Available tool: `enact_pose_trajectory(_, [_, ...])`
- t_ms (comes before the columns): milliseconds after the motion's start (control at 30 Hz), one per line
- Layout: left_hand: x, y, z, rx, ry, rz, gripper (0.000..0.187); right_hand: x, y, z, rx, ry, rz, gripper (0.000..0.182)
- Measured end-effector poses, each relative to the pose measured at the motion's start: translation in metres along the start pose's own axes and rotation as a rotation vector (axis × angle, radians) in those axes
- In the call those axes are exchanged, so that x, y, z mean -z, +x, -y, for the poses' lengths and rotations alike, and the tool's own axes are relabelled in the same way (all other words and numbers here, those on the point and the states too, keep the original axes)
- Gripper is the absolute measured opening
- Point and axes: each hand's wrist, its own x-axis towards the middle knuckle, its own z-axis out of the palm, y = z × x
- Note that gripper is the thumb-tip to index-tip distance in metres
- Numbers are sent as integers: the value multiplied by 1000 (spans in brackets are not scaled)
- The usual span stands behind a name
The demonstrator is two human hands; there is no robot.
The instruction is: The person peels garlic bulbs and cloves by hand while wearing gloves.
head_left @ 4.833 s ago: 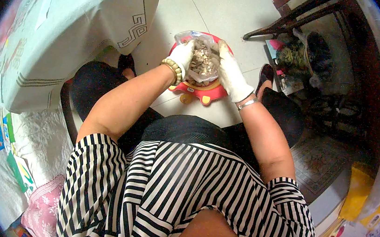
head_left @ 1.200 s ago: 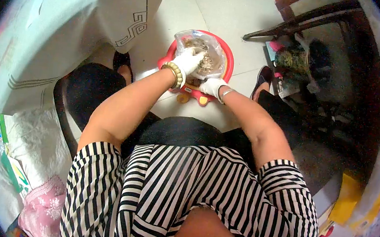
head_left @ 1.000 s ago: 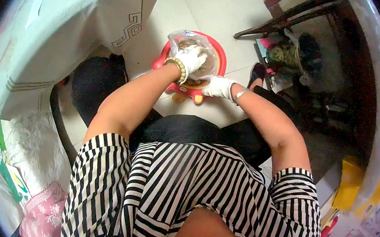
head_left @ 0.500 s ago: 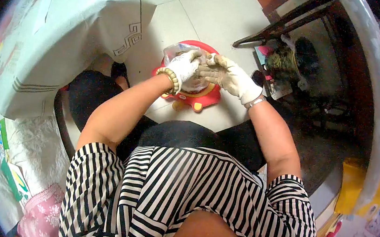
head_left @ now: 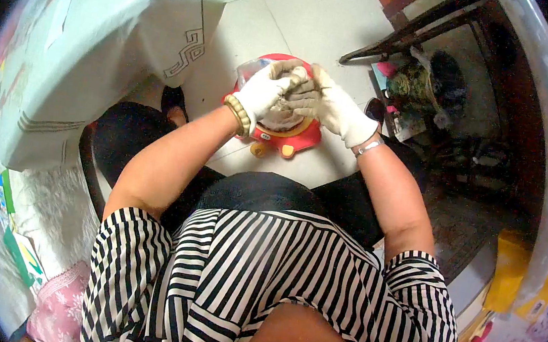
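White-gloved left hand (head_left: 262,94), white-gloved right hand (head_left: 342,110) at its three o'clock, both above clear plastic bag (head_left: 277,118) on red plastic stool (head_left: 301,138). Cannot tell whether fingers grasp anything.

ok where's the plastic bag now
The plastic bag is on the red base, above centre in the head view, partly beneath the left hand and right hand.

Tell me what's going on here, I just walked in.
A person in a black-and-white striped top has the white-gloved left hand and white-gloved right hand close together over a clear plastic bag. Whether they grip anything is unclear. The bag rests on a red plastic stand with yellow trim, which stands on the pale tiled floor.
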Motion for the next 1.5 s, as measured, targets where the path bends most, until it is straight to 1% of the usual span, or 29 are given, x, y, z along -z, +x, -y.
enact_pose_trajectory(67, [11,9,9,-48,-62,-4,32,0,-3,8,-20,63,-42,61])
enact_pose_trajectory(100, [14,10,10,-47,-62,-3,32,-4,-6,13,-18,68,-43,63])
enact_pose_trajectory(133, [17,11,11,-26,-133,26,36,-1,-5,12,-18,70,-45,63])
enact_pose_trajectory(167, [19,13,13,-5,-205,56,40,3,-2,9,10,35,-16,60])
enact_pose_trajectory(200, [15,10,9,-3,-204,57,40,4,-1,8,38,1,13,58])
enact_pose_trajectory(233, [12,6,5,15,-204,27,37,5,0,5,38,2,13,58])
enact_pose_trajectory(267, [9,3,2,33,-203,-4,34,6,0,2,79,-54,-10,54])
enact_pose_trajectory(333, [16,8,6,25,-213,4,31,4,-2,2,118,-109,-32,50])
enact_pose_trajectory(400, [17,8,6,17,-223,13,29,5,-5,5,158,-244,-7,40])
enact_pose_trajectory(433, [13,7,5,5,-228,-11,28,5,-5,5,157,-243,-6,40])
enact_pose_trajectory(467, [10,6,3,-6,-233,-34,28,6,-4,5,167,-222,6,36])
enact_pose_trajectory(500, [12,7,5,-6,-233,-34,28,2,-6,6,177,-201,18,31])
enact_pose_trajectory(533, [14,8,6,-18,-193,-32,28,-1,-8,6,177,-201,19,31])
enact_pose_trajectory(600, [17,10,8,-30,-152,-30,29,-11,-14,4,300,-173,-183,28])
enact_pose_trajectory(733, [18,10,11,-22,-36,2,30,-16,-13,6,359,-186,-167,25])
enact_pose_trajectory(800, [13,5,10,-28,24,-3,30,-16,-12,8,207,-100,59,24])
enact_pose_trajectory(833, [8,1,8,-45,38,-1,30,-17,-13,8,208,-100,58,24])
enact_pose_trajectory(867, [4,-3,5,-62,52,2,30,-18,-14,8,197,-69,106,23])
enact_pose_trajectory(900, [7,-2,8,-115,180,-33,30,-19,-15,10,190,-41,152,22])
enact_pose_trajectory(933, [12,0,12,-120,180,-26,30,-17,-13,9,197,-45,149,22])
enact_pose_trajectory(1000, [11,1,12,-188,337,-66,30,-11,-7,7,161,19,165,20])
enact_pose_trajectory(1067, [3,-6,6,-154,305,-66,32,-8,-7,6,147,11,193,19])
enact_pose_trajectory(1133, [0,-10,2,-60,368,-144,33,-5,-1,2,137,44,229,18])
enact_pose_trajectory(1167, [-1,-12,1,-75,417,-154,36,-3,2,0,135,46,232,18])
enact_pose_trajectory(1267, [17,4,18,-120,381,-112,38,2,6,-2,116,21,230,18])
enact_pose_trajectory(1300, [15,2,17,-120,380,-114,38,4,7,-2,97,28,263,18])
enact_pose_trajectory(1400, [15,0,20,-76,329,-143,42,9,8,-3,38,39,308,19])
enact_pose_trajectory(1467, [22,5,27,-142,592,-164,46,10,9,-4,-1,45,319,19])
enact_pose_trajectory(1500, [23,6,27,-138,616,-180,47,8,7,-3,-18,34,341,21])
